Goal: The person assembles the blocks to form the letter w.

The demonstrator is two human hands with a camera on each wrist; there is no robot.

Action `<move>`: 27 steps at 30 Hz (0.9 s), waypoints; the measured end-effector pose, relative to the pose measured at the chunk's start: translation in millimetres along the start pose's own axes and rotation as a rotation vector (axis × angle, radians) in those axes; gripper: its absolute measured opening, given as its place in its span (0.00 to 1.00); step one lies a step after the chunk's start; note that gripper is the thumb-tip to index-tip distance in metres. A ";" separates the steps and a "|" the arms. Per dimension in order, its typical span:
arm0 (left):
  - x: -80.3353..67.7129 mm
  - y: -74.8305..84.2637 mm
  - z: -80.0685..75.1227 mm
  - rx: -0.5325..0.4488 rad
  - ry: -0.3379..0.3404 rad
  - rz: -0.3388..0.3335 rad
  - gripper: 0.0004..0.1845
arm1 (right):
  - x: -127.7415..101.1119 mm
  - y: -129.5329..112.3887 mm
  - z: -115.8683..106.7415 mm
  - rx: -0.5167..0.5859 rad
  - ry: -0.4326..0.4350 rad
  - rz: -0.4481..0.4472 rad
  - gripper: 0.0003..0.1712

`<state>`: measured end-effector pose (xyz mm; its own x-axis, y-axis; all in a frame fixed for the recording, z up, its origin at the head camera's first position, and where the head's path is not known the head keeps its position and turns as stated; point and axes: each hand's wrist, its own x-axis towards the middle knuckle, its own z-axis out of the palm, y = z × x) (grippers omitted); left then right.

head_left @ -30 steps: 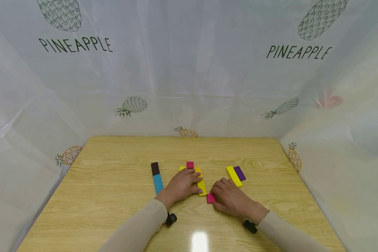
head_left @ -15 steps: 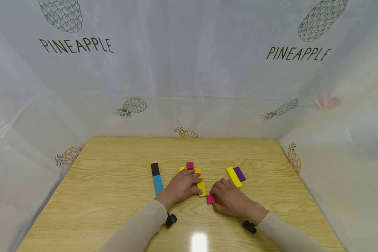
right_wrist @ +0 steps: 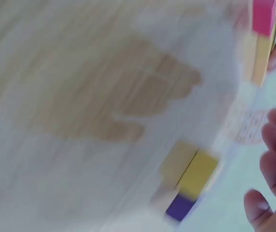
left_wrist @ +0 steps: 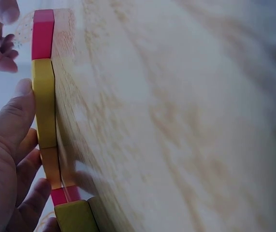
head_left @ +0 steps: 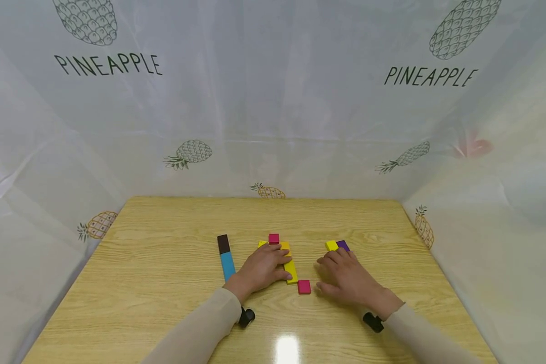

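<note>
My left hand (head_left: pixel 265 265) lies over a group of flat coloured blocks, fingers nearly straight. Its thumb touches the long yellow block (left_wrist: pixel 44 104), while other fingertips rest along the orange block (left_wrist: pixel 51 166). A red block (head_left: pixel 274 238) and another yellow block (left_wrist: pixel 76 216) sit at the far end, the latter mostly under the hand in the head view. At the near end, a red square block (head_left: pixel 304 287) meets the long yellow one's corner. My right hand (head_left: pixel 352 278) hovers to its right, fingers loosely bent, holding nothing; it overlaps a yellow block (head_left: pixel 331 245) and a purple block (head_left: pixel 343 245).
Left of my left hand lie a dark brown block (head_left: pixel 224 244) and a blue block (head_left: pixel 228 265), end to end. The wooden table (head_left: pixel 164 227) is bounded by a white pineapple-print curtain (head_left: pixel 273 101) behind and at both sides.
My right hand has let go of the near red square block and moved right, partly covering the yellow and purple blocks. The left hand stays in place.
</note>
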<state>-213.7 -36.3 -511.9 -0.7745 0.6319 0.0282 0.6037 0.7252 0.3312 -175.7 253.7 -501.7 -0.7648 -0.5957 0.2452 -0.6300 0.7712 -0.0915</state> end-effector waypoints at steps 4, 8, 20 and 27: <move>-0.6 0.9 0.0 -0.006 -0.005 -0.002 0.30 | -11.7 15.4 -3.4 -0.096 0.019 0.088 0.33; -0.7 0.8 0.2 -0.007 -0.002 -0.003 0.30 | -24.7 25.7 -4.7 -0.176 0.034 0.113 0.31; 0.0 0.5 -1.0 -0.008 -0.005 0.005 0.30 | -39.6 28.8 0.5 -0.287 0.099 0.049 0.29; 0.4 -0.9 0.2 -0.002 -0.003 0.006 0.30 | -34.9 21.9 3.3 -0.311 0.179 -0.052 0.20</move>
<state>-214.5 -36.7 -512.4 -0.7702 0.6371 0.0276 0.6080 0.7206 0.3333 -163.3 290.6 -515.4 -0.6798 -0.6088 0.4090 -0.5754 0.7885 0.2172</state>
